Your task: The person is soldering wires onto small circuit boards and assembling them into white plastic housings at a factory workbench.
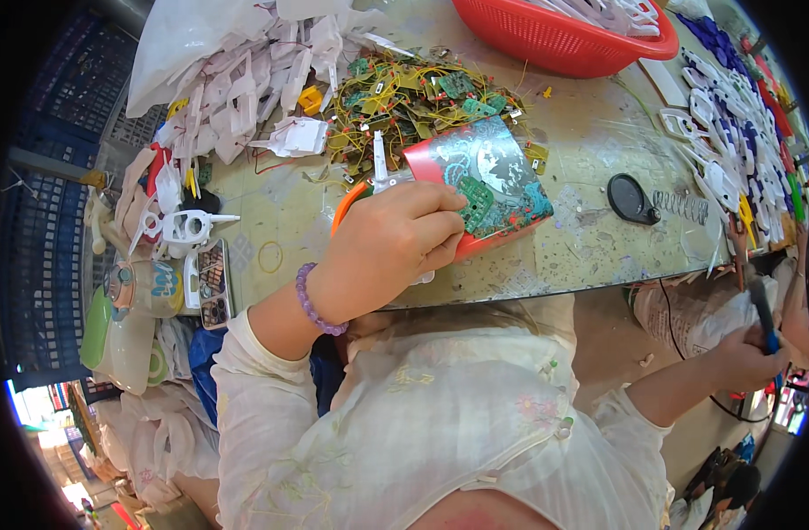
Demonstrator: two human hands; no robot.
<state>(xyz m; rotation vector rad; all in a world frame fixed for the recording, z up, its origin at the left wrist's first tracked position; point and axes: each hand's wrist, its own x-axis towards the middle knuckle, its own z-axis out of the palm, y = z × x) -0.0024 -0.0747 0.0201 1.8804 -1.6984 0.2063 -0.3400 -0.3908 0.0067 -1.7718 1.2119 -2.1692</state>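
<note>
My left hand (404, 234), with a purple bead bracelet at its wrist, is closed at the middle of the table's near edge. Its fingertips pinch the edge of a small green circuit board (478, 205) over a red box with a printed top (501, 172). A white plastic piece with a narrow tip (380, 159) and an orange rim (347, 208) show partly behind the hand. Far to the right, off the table, my right hand (747, 360) is wrapped round a soldering iron (763, 314) with a dark and blue handle, its black cord hanging below.
A heap of wired circuit boards (413, 102) lies behind the box. White plastic housings (263, 79) pile up at the back left, and a red basket (572, 40) stands at the back. Rightward are a black round holder (632, 199), a coil spring (681, 207) and more white parts (709, 168).
</note>
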